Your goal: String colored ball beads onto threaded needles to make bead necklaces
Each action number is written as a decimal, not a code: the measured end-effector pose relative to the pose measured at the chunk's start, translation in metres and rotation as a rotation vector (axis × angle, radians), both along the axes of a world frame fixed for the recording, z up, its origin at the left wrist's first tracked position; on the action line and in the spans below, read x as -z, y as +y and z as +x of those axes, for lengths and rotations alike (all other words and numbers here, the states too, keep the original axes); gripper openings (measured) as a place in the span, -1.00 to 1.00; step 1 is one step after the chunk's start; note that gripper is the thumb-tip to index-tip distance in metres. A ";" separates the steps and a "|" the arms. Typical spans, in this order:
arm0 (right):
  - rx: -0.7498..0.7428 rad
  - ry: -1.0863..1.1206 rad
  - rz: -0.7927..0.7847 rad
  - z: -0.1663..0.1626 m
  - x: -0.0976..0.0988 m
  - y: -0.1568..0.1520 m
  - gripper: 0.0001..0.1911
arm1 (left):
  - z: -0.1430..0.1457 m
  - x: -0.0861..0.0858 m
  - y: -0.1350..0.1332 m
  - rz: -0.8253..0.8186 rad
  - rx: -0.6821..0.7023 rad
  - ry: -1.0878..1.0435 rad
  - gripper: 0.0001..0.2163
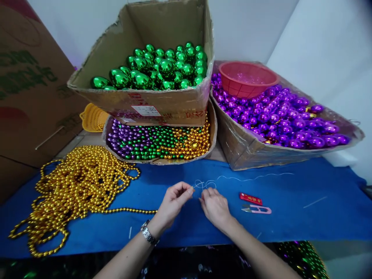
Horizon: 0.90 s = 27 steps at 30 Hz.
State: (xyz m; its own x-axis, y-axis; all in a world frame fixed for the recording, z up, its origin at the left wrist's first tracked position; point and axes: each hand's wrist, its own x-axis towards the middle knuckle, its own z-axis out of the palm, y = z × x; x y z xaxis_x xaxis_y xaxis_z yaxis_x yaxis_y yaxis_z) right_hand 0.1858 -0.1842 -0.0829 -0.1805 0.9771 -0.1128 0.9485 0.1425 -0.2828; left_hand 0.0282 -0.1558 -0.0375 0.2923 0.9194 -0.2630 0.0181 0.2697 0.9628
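My left hand (176,199), a metal watch on its wrist, pinches a thin white thread (247,180) between thumb and forefinger. Close to its right, my right hand (214,205) has its fingers closed on the same thread, just above the blue cloth. Between the hands the thread makes small loops, and its loose end trails off to the right. From a heap of gold bead strings (87,182) on the left, one strand (130,210) runs behind my left wrist; its end is hidden. Pink-handled thread snips (257,209) and a small red packet (250,198) lie right of my right hand.
A carton of shiny green balls (167,68) stands above a box of purple, green and gold beads (157,143). To the right, a box of purple beads (279,112) carries a red basket (247,91). A yellow basket (92,118) sits behind the gold heap.
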 end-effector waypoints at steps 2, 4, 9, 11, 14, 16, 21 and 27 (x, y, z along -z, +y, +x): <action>-0.135 0.033 0.009 -0.003 -0.007 -0.007 -0.90 | 0.000 -0.001 0.002 -0.016 0.025 -0.014 -0.79; -0.303 0.080 0.016 -0.004 -0.020 -0.012 -0.93 | 0.001 -0.002 0.003 -0.074 0.072 -0.053 -0.78; -0.302 0.084 0.068 0.013 -0.043 -0.004 -0.87 | 0.000 0.001 0.004 -0.139 0.085 -0.108 -0.77; -0.140 0.028 0.085 0.021 -0.036 0.003 -0.80 | -0.001 0.003 0.004 -0.099 0.028 -0.097 -0.78; 0.042 -0.048 0.086 0.023 -0.014 0.006 -0.72 | -0.001 0.007 0.004 -0.083 0.000 -0.098 -0.78; 0.101 -0.077 0.080 0.016 0.000 0.005 -0.76 | 0.000 0.009 0.003 -0.093 0.000 -0.086 -0.77; 0.076 -0.080 0.050 -0.003 0.007 0.000 -0.85 | 0.001 0.009 0.004 -0.099 0.007 -0.088 -0.77; -0.271 0.039 0.048 -0.005 -0.024 -0.014 -0.92 | 0.003 0.010 0.006 -0.146 0.079 -0.145 -0.75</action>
